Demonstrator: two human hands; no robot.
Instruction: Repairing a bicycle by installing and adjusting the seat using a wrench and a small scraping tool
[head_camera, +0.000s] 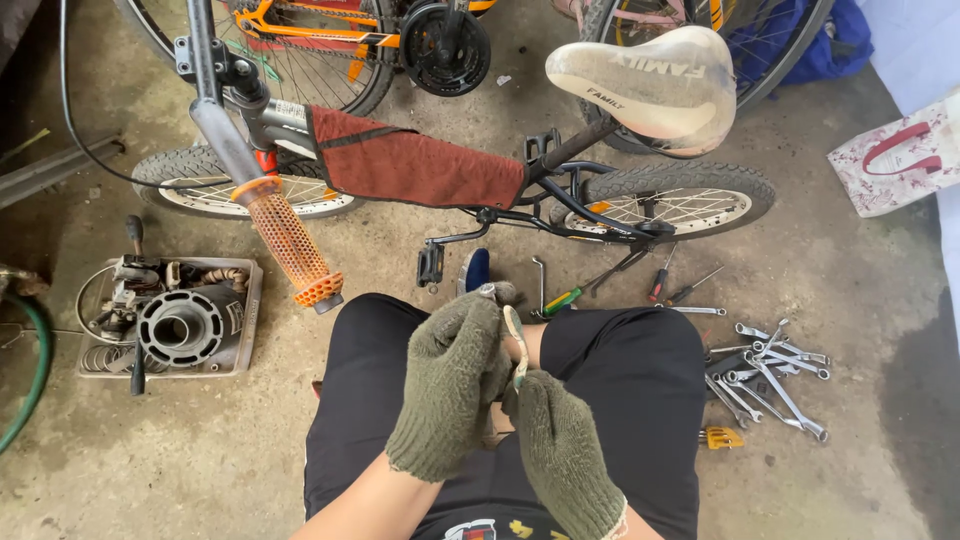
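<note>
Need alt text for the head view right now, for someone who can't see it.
Two hands in green knit gloves, left hand and right hand, meet over the person's lap, pinching a small curved part. Ahead, a small bicycle stands on the concrete floor, wrenches scattered right.

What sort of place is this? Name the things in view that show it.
Probably a bicycle repair workshop: a small bicycle stands on a concrete floor, with spanners and screwdrivers spread beside it.

I see a thin, curved, pale tool (516, 345) pinched upright between my gloved hands. It hangs above my lap, clear of the floor.
</note>
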